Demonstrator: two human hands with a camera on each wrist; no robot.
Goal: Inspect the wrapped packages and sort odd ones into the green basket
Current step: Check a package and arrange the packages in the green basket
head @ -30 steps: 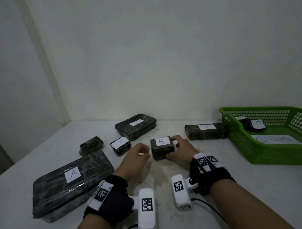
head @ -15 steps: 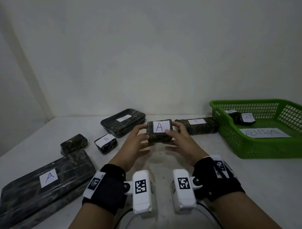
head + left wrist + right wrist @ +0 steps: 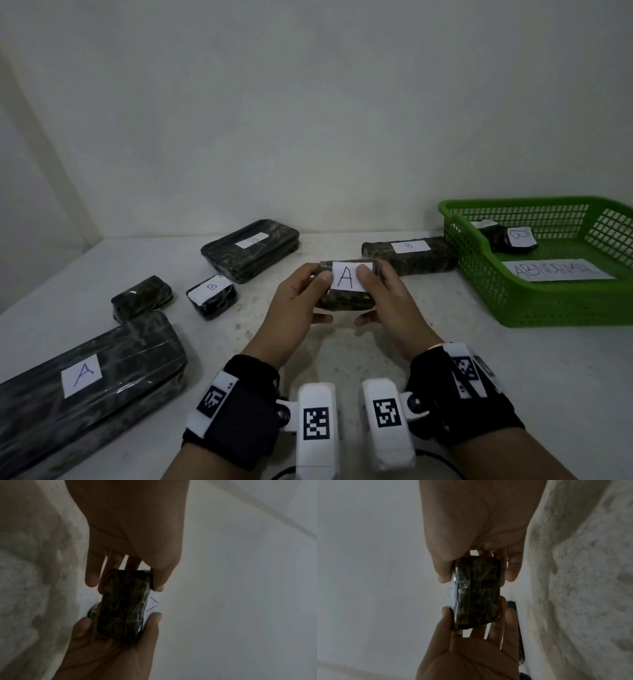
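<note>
You've got the small packet (image 3: 346, 286) up off the desk (image 3: 513, 359), pinched from both ends: left hand (image 3: 294, 301) on its left end, right hand (image 3: 380, 298) on its right end, thumbs on the top face at either side of the white label (image 3: 346, 277) marked A. Both grips are curled around that one packet, fingers underneath, as the wrist views show too. Its long axis runs straight across between your two palms, label up toward you.

Now the relation that matters: the green basket (image 3: 513, 301) sits off to the right of your grip and a touch farther away, so your right hand is the nearer one for any drop. Inside it lie a sheet reading ABNORMAL (image 3: 555, 270) and a packet tagged B (image 3: 517, 238).

To the left of your grip, another small B packet (image 3: 211, 296) and an unlabelled one (image 3: 142, 298) wait on the desk. Beyond your grip lies a long B bar (image 3: 409, 255), just beside the basket wall.

My read: you're mid-inspection, and whether this one counts as odd I can't tell yet.
</note>
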